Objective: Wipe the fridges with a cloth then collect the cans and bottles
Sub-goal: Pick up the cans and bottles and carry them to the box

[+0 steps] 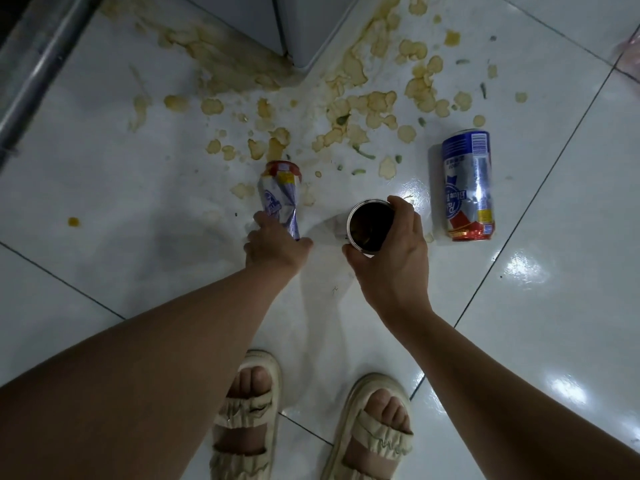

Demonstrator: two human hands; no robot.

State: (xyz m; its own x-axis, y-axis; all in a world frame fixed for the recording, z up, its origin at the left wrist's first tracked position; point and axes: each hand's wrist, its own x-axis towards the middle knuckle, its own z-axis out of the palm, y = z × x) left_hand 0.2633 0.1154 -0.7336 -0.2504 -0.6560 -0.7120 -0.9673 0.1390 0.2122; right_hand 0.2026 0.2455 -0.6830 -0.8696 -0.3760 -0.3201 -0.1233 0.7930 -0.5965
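A crushed blue, white and red can [281, 195] lies on the white tiled floor, and my left hand [275, 245] grips its near end. My right hand [394, 252] holds an upright open-topped can [369, 225] with dark liquid inside, fingers and thumb wrapped round its rim. An uncrushed blue and red can [467, 187] lies on its side to the right of my right hand, untouched. No cloth is visible.
Yellowish spill stains and crumbs [363, 102] spread over the floor beyond the cans. A white fridge corner [304, 32] stands at the top centre, a metal rail [31, 74] at top left. My sandalled feet [311, 420] are below.
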